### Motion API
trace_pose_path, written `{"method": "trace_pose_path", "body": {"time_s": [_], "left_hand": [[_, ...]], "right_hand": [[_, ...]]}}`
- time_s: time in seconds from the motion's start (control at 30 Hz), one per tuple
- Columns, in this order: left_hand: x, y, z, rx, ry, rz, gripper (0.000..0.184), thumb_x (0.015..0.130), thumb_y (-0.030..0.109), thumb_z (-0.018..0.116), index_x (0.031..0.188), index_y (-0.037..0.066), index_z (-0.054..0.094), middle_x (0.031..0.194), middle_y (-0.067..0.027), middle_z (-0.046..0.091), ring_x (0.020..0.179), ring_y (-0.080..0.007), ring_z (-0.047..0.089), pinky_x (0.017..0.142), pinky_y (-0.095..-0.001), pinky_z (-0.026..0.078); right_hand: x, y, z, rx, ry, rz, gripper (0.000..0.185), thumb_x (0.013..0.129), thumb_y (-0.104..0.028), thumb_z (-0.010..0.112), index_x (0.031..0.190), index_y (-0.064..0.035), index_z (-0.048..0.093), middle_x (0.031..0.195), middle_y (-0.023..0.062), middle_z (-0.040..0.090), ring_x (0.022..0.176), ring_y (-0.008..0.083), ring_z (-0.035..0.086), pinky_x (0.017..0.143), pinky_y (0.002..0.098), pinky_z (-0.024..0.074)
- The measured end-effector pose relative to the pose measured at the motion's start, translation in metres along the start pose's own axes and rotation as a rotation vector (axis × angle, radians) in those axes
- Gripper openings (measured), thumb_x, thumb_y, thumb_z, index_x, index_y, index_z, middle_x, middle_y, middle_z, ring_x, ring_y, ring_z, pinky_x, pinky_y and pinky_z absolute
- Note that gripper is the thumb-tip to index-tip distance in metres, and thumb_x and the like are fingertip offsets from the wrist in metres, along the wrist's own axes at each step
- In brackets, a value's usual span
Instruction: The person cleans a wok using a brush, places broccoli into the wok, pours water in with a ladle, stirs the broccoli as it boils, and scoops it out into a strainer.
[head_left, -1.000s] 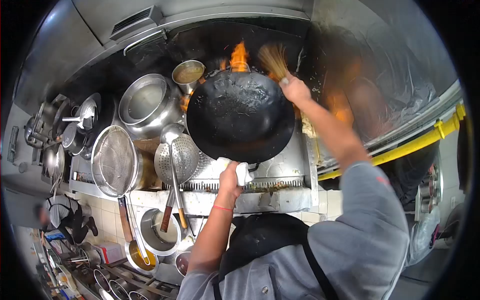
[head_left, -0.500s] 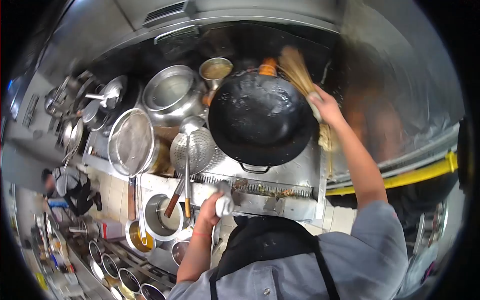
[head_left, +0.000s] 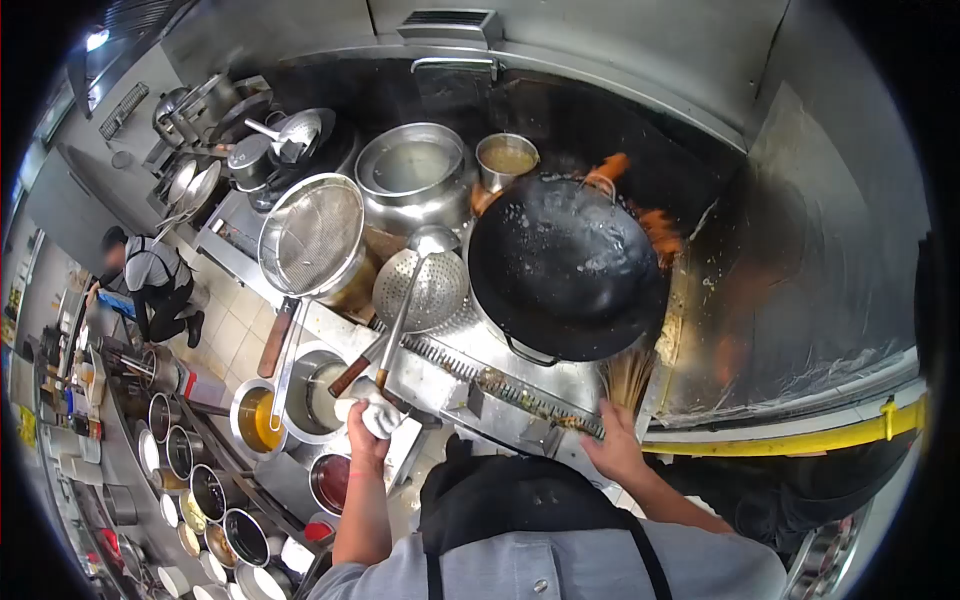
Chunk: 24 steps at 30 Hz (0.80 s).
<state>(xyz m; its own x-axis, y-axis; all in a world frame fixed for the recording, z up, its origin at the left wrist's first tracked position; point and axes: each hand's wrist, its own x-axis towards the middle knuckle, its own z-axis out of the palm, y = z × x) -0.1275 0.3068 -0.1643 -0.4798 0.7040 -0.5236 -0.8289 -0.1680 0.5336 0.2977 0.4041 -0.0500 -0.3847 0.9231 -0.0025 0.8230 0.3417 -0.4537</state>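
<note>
A white cloth (head_left: 378,415) is bunched in my left hand (head_left: 368,442), near the ladle handles at the stove's front edge. My right hand (head_left: 615,448) is at the front right corner of the stove, its fingers around the lower end of a bamboo brush (head_left: 628,374); the brush's handle is hidden. The bristles point away from me, beside the wok's lower right rim. A large black wok (head_left: 565,270) sits over the burner with bubbling or steaming liquid inside. Orange flames (head_left: 657,235) show behind and to the right of it.
Left of the wok are a perforated ladle (head_left: 420,290), a round strainer (head_left: 312,235), a steel pot (head_left: 412,165) and a small liquid-filled container (head_left: 507,158). Pots stand at lower left. A yellow pipe (head_left: 800,443) runs at right. Another person (head_left: 155,275) crouches far left.
My right hand has brought the brush from the wok's far right side down to the stove's front right. My left hand has left the wok's near handle with the cloth. The view has turned.
</note>
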Motion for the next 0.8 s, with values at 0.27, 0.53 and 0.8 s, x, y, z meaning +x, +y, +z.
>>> {"method": "trace_pose_path", "body": {"time_s": [0.27, 0.53, 0.8], "left_hand": [[-0.072, 0.007, 0.119, 0.556, -0.45, 0.03, 0.037, 0.07, 0.007, 0.07, 0.104, 0.0, 0.058, 0.089, -0.0066, 0.063, 0.079, -0.0178, 0.061, 0.072, -0.0325, 0.05], [-0.044, 0.087, 0.041, 0.501, -0.451, -0.188, 0.039, 0.068, 0.005, 0.071, 0.104, -0.001, 0.059, 0.094, -0.0081, 0.064, 0.084, -0.0192, 0.061, 0.079, -0.0334, 0.049], [-0.02, 0.125, 0.053, 0.733, -0.656, -0.048, 0.03, 0.071, 0.01, 0.074, 0.096, 0.0, 0.06, 0.083, -0.0032, 0.063, 0.075, -0.014, 0.058, 0.07, -0.03, 0.048]], "right_hand": [[0.209, -0.202, 0.079, 1.354, -0.683, 0.57, 0.048, 0.086, -0.022, 0.065, 0.118, 0.0065, 0.045, 0.072, 0.0065, 0.058, 0.057, 0.0151, 0.054, 0.052, 0.029, 0.0457], [0.189, -0.216, 0.03, 1.143, -0.459, 0.414, 0.028, 0.088, -0.015, 0.058, 0.114, -0.0051, 0.05, 0.062, 0.0035, 0.05, 0.044, 0.0151, 0.048, 0.035, 0.0295, 0.0382], [0.398, -0.222, 0.075, 0.097, 0.155, -0.223, 0.041, 0.084, -0.019, 0.057, 0.119, 0.003, 0.054, 0.093, 0.0272, 0.063, 0.082, 0.033, 0.066, 0.067, 0.041, 0.0532]]}}
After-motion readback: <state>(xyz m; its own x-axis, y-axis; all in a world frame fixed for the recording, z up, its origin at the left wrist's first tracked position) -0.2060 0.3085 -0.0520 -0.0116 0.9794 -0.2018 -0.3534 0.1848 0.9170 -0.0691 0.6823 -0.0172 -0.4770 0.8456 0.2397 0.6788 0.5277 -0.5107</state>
